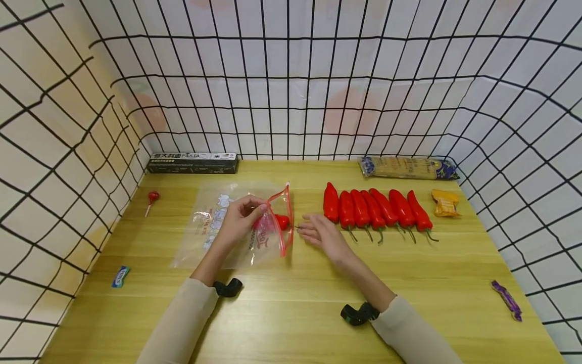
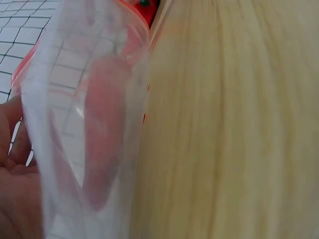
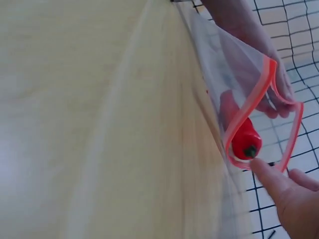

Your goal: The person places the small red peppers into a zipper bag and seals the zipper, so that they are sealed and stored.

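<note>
A clear zip bag [image 1: 241, 258] with a red-edged mouth and printed cartoon figures lies on the table, its mouth held up and facing right. My left hand [image 1: 238, 220] pinches the bag's upper side near the mouth. Inside, a red chili pepper [image 3: 246, 139] lies lengthwise with its green stem end toward the mouth; the film blurs its body [image 2: 103, 129] in the left wrist view. My right hand [image 1: 327, 237] is just outside the mouth, fingers extended, an outstretched fingertip right at the pepper's stem. To its right, several red chili peppers [image 1: 361, 208] lie in a row.
Along the back lie a black pasta box [image 1: 193, 164] and a noodle packet [image 1: 406, 168]. A lollipop [image 1: 153, 196] and a small blue-green candy [image 1: 120, 277] are on the left. On the right are a yellow packet [image 1: 445, 203] and a purple wrapper [image 1: 506, 299]. Black wire grid [image 1: 286, 78] surrounds the table.
</note>
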{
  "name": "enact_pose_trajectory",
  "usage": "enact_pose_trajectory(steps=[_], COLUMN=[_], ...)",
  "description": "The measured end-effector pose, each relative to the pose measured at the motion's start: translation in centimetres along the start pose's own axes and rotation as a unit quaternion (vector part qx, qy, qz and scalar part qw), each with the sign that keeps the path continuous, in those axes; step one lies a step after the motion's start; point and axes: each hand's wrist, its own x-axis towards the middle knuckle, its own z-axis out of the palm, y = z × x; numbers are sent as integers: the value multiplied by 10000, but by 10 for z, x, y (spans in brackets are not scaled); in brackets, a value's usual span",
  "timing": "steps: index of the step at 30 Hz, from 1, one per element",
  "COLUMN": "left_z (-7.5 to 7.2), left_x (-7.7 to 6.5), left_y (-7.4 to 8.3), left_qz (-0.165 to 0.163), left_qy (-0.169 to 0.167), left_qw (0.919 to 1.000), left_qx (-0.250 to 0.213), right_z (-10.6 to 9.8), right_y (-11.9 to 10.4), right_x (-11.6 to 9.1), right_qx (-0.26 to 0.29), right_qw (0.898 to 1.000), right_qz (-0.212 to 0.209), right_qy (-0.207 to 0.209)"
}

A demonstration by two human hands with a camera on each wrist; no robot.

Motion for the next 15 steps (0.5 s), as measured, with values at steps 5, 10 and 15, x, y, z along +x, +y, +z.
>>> enact_pose_trajectory(steps=[5, 10, 15], left_z=[4, 7, 8], left_x=[-3, -8, -7], left_y=[5, 22, 19], left_qz=[-19, 16, -87], left_qy=[-132, -45, 201], left_qw=[9998, 9997, 9996], left_qx=[-152, -226, -171], right_z=[11, 25, 24], right_y=[2, 5, 6], right_x=[21, 36, 40], right_qx=[765, 837, 542], right_qw=[9966, 9951, 9970], right_qz=[-289, -421, -499], right_qy=[-84, -302, -244])
